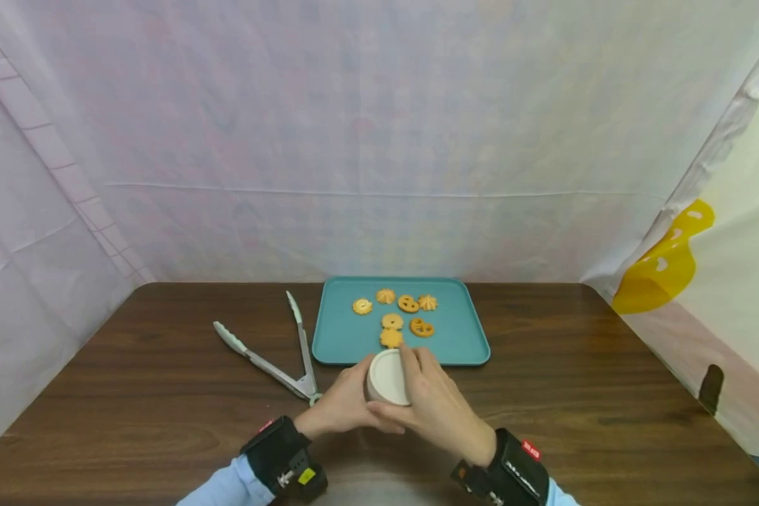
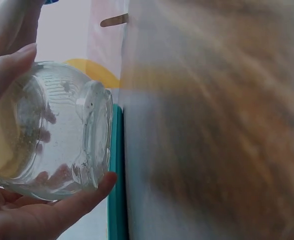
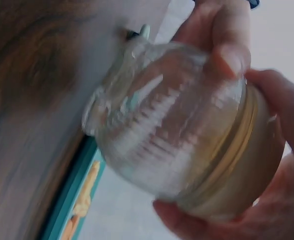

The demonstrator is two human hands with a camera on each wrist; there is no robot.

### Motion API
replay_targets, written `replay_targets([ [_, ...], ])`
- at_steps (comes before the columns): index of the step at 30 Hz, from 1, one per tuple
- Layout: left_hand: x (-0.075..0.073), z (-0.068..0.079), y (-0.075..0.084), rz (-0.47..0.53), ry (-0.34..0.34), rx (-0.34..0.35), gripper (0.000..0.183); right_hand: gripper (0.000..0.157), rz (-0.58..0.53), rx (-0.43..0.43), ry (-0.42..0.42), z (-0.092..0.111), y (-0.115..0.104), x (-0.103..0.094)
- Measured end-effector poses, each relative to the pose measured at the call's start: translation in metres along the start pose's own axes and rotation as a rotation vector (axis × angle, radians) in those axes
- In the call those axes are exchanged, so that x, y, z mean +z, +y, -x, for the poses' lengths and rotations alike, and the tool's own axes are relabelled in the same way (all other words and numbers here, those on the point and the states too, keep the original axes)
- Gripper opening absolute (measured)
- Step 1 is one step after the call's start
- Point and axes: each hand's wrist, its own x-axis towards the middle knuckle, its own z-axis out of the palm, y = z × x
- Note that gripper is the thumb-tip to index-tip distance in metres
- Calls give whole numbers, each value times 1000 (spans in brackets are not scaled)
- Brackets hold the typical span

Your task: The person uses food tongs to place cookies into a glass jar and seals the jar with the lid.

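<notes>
You have a glass jar [image 2: 62, 135] in both hands, in front of you, toward 6 o'clock on the surface [image 1: 575, 386]. Your left hand [image 1: 344, 402] has its fingers wrapped round the glass; your right hand [image 1: 439, 406] grips the pale lid [image 1: 390, 379] on top between thumb and fingers. At 12 o'clock from the jar, just beyond it, lies the teal tray [image 1: 458, 327], with seven biscuits visible, two of them pretzel-shaped [image 1: 422, 327]. The tongs [image 1: 305, 385] lie spread at 10 o'clock, their hinge end near your left hand.
</notes>
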Motion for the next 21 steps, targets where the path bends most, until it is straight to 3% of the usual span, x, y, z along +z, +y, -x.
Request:
replay_targets([
  [12, -4, 0, -2, 47, -69, -20, 92, 81, -222, -107, -193, -6, 18, -10],
  [21, -3, 1, -1, 39, -72, -10, 94, 81, -352, -171, -294, -9, 28, -12],
])
